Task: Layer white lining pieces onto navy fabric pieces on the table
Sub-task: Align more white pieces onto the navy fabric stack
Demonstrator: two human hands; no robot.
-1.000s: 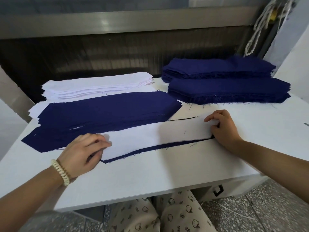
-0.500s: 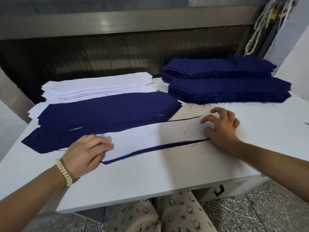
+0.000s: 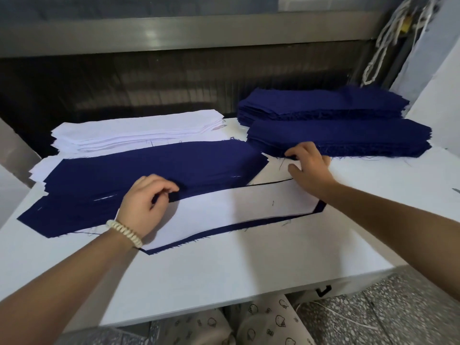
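Note:
A white lining piece [image 3: 236,207] lies on a navy fabric piece [image 3: 224,229] whose edge shows along its near side. Behind it spreads a flat navy pile [image 3: 149,168]. My left hand [image 3: 144,205] has curled fingers pinching that pile's near edge. My right hand [image 3: 311,168] reaches to the near left corner of the front navy stack [image 3: 348,138], fingers curled over the corner and thumb below it. A stack of white lining pieces [image 3: 137,133] sits at the back left. A second navy stack [image 3: 323,105] lies behind the front one.
Everything rests on a white table [image 3: 224,270] whose front edge is close to my knees. A dark machine opening with a metal bar [image 3: 174,38] runs behind the stacks. White cords [image 3: 378,53] hang at the back right, beside a white panel [image 3: 443,103].
Both hands left the white lining piece. My left hand moved up and right to the navy pile's edge. My right hand moved away from me to the front navy stack's corner.

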